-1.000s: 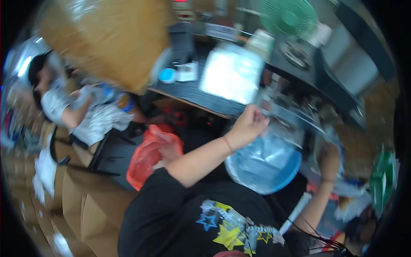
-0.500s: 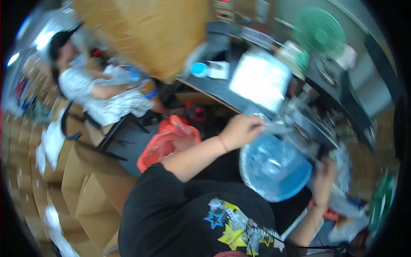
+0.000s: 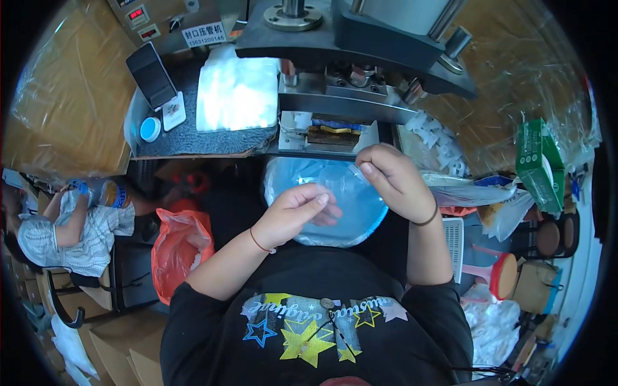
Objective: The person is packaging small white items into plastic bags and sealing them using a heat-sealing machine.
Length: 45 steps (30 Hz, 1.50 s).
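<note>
A round blue basin (image 3: pixel 358 229) sits in front of my torso, below the table edge, with clear plastic over its inside. Over its left part is my left hand (image 3: pixel 301 211), thumb against curled fingers. My right hand (image 3: pixel 394 182) is closed at the basin's upper right, close to the front of a metal press machine (image 3: pixel 347 106). Something faint and see-through shows in the basin between the hands. Whether either hand grips a piece of it I cannot make out.
Left of the press, a white shiny stack (image 3: pixel 237 90), a phone (image 3: pixel 151 76) and a small blue-lidded jar (image 3: pixel 150 129) rest on the table. White small pieces (image 3: pixel 438 138) lie at its right. A red bag (image 3: pixel 182 251) stands lower left; another person (image 3: pixel 77 228) sits beyond.
My view has swung round to face the press. Both hands have come closer together over the basin; the right hand has moved up from the basin's lower right side.
</note>
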### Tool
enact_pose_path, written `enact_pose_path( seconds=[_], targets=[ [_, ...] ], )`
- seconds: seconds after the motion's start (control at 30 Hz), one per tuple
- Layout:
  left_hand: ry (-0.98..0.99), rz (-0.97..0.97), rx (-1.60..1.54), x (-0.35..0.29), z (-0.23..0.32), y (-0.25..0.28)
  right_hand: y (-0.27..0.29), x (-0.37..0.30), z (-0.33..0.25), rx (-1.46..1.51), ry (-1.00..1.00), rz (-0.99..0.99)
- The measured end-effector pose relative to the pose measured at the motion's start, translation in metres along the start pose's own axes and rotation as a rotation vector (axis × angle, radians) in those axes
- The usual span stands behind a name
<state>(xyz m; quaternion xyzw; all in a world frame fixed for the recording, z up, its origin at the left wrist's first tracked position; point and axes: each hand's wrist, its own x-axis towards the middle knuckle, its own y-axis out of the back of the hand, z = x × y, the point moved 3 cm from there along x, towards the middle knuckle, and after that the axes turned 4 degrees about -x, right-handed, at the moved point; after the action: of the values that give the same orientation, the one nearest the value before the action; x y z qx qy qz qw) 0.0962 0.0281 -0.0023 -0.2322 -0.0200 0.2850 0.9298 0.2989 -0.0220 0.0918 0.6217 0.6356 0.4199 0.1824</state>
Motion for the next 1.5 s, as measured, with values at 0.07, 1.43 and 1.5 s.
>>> enact_pose_path(
  seconds=[0.07,1.43,1.5],
  targets=[
    [0.196,-0.094,-0.07,0.002,-0.005,-0.008,0.003,-0.005,0.004,0.01,-0.04,-0.116],
    [-0.346,1.586,1.418,0.033,0.246,0.245,0.027,-0.064,0.142,-0.642,-0.424,0.493],
    [-0.315,1.605,1.467,0.032,0.245,0.241,0.026,-0.065,0.141,-0.639,-0.423,0.485]
  ],
)
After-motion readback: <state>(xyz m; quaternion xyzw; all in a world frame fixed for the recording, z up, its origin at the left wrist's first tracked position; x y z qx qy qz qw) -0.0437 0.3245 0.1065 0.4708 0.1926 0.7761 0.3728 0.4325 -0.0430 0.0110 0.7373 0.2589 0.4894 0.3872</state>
